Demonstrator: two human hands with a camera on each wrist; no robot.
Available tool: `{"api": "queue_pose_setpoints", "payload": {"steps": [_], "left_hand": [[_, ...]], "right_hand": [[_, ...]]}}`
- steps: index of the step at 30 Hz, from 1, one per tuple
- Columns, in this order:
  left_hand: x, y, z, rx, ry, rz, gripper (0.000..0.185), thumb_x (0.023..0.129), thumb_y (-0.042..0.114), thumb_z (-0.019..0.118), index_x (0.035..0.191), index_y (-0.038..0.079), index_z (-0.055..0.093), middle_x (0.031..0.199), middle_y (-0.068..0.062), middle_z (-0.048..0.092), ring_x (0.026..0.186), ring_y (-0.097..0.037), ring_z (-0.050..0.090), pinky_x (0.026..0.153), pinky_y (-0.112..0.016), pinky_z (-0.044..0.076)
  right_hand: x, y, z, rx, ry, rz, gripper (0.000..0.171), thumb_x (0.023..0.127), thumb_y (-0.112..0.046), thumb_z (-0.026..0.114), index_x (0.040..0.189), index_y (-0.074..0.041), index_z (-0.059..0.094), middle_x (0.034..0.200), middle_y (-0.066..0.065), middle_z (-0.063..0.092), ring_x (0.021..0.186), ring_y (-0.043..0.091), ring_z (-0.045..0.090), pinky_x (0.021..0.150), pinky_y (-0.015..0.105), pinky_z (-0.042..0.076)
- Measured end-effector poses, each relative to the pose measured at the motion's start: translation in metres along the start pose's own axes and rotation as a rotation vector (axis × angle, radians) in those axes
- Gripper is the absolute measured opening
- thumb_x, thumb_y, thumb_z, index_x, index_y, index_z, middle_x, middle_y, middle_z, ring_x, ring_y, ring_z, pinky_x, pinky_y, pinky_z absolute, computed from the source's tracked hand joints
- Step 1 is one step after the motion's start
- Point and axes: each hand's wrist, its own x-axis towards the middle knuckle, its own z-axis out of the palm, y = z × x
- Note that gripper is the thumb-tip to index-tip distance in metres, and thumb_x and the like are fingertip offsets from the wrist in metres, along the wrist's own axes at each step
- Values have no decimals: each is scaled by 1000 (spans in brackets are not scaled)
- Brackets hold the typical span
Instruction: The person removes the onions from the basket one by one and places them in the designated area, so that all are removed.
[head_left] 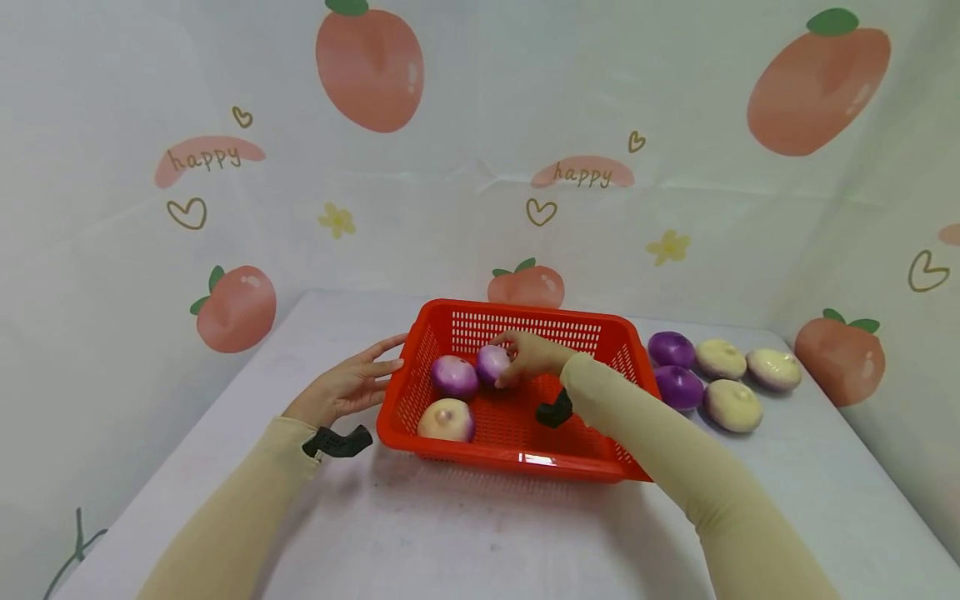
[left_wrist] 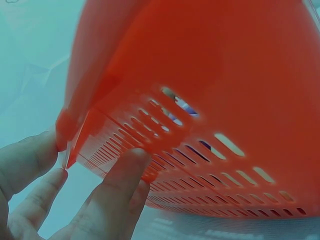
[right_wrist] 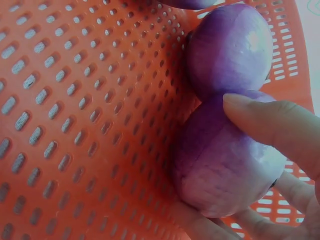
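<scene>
We've got our right hand [head_left: 534, 357] fingers wrapped round the purple onion [head_left: 492, 363] mid-frame inside the red basket [head_left: 517, 457], while our left hand [head_left: 347, 388] rests flat-fingered against its left wall.

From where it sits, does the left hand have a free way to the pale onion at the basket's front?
Probably yes: the left hand rests on the basket rim, the pale onion lies just inside that wall, uncovered.

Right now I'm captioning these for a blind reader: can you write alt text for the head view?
A person's right hand holds a purple onion inside a red basket beside two other onions, while the left hand steadies the basket's side. Five more onions lie on the table to the right.
</scene>
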Motion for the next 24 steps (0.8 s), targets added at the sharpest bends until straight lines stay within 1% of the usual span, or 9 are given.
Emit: {"api": "queue_pose_setpoints", "payload": {"steps": [4,7,10,13,16,18,21,22,24], "left_hand": [[2,-1,0,-28,-8,3,63,97,14,58,152,28,30,118,-3,59,93,-19,69,74,-30,60],[3,-2,0,-26,-13,5,62,97,14,58,151,29,31,118,-3,59,93,-19,69,74,-30,60],[3,-2,1,-12,-14,8,62,97,15,58,152,29,31,119,-3,58,93,-18,69,75,-30,60],[3,-2,1,-8,-9,8,62,97,15,58,151,29,31,120,-3,58,93,-18,69,75,-30,60],[2,-1,2,11,-9,5,63,97,17,59,152,29,30,121,-3,58,94,-18,69,77,-30,59],[2,0,1,22,-8,7,64,96,18,60,152,29,30,121,-3,58,95,-18,69,78,-29,59],[0,1,0,33,-10,1,65,96,19,60,152,30,29,120,-2,59,95,-16,69,79,-27,59],[0,1,0,31,-12,1,65,96,19,60,152,30,29,120,-2,59,95,-16,68,79,-28,59],[0,1,-1,28,-8,-2,66,96,19,61,152,30,29,119,-2,59,95,-16,68,79,-27,59]], "right_hand": [[3,1,1,41,-10,22,69,76,-15,82,136,-10,47,119,16,55,100,25,57,86,33,54],[2,1,-1,30,-3,13,68,76,-16,82,135,-11,48,116,14,57,96,24,59,82,31,55],[-3,0,-7,27,18,-14,68,77,-19,82,135,-12,47,120,14,56,100,25,59,82,33,57],[-10,-4,-18,56,47,-31,70,77,-22,83,135,-14,45,127,14,51,109,27,57,87,35,57],[-24,-10,-35,60,83,-55,74,76,-24,83,137,-16,40,135,13,47,116,29,54,92,38,54],[-38,-15,-50,75,117,-87,78,76,-23,83,139,-16,37,138,13,45,118,31,53,96,41,52],[-62,-20,-74,107,179,-135,80,78,-22,81,141,-15,32,140,15,43,119,33,52,97,43,49],[-69,-20,-82,136,201,-146,80,79,-21,81,141,-15,31,140,16,42,118,34,53,97,43,50],[-86,-19,-97,180,250,-152,78,82,-21,78,142,-19,29,138,18,42,116,32,54,95,40,50]]}}
